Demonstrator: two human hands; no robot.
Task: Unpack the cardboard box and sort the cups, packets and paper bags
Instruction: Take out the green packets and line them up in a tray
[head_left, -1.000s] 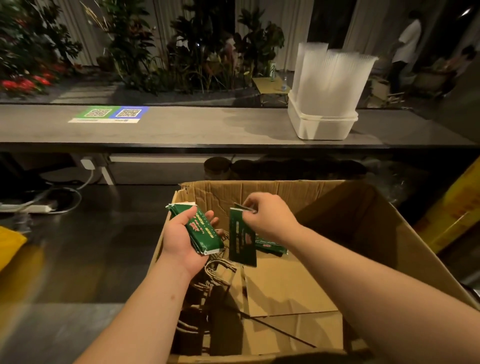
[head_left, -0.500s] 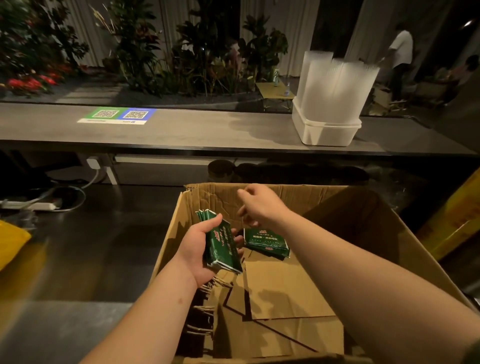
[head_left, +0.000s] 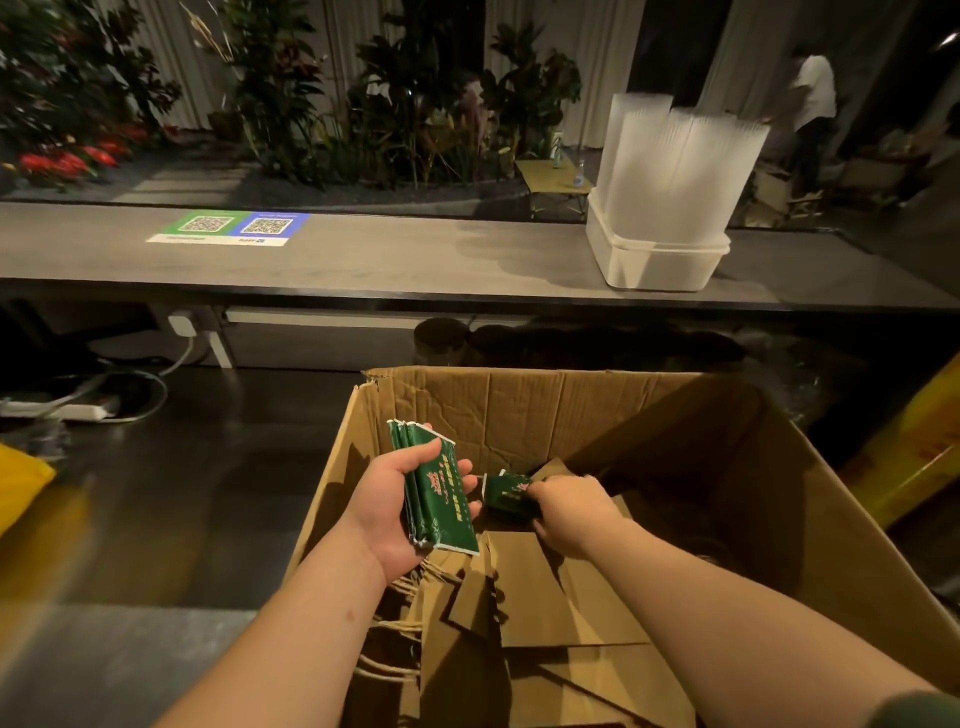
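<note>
Fingers pinch packet | left hand grips stack

We see a dim, warm-lit scene. The cardboard box holds deep shadow along its right inner wall. The counter catches soft light, the white straw bundle glows brightest, and wide-angle bending and smear blur the edges.
</note>
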